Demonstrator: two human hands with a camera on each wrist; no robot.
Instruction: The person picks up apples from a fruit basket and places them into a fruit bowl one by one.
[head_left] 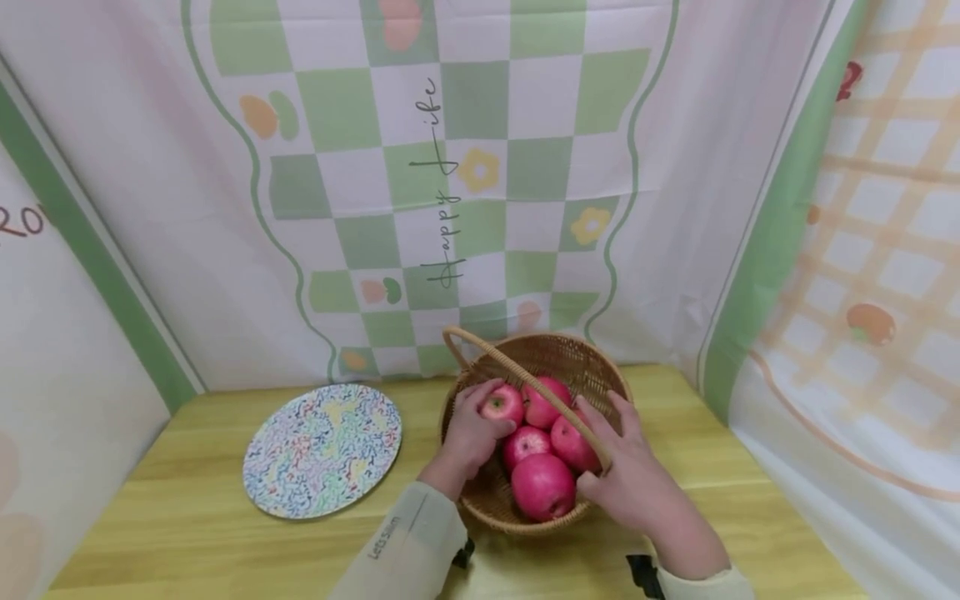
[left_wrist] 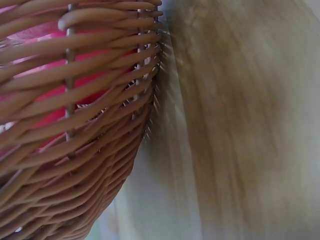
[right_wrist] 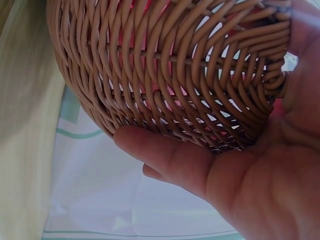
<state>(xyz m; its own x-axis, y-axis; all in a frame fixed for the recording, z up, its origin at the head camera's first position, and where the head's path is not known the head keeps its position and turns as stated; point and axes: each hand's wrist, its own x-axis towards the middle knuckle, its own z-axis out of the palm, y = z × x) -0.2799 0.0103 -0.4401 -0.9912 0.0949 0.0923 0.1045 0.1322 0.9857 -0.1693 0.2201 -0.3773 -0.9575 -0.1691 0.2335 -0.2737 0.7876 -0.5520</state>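
A round wicker basket holds several red apples. My left hand reaches inside its left part, with fingers and thumb round an apple. On the right, my right hand grips the basket's rim at the foot of the handle. Its thumb lies inside, beside the front apple, while outer fingers press along the woven wall in the right wrist view. Only the basket's wall shows in the left wrist view, with red apples behind the weave; the left hand is hidden there.
A round plate or mat with a multicoloured speckled pattern lies left of the basket. Both stand on a yellow wood-grain table. A green-and-white checked cloth hangs right behind the basket, and printed cloths hang at the sides.
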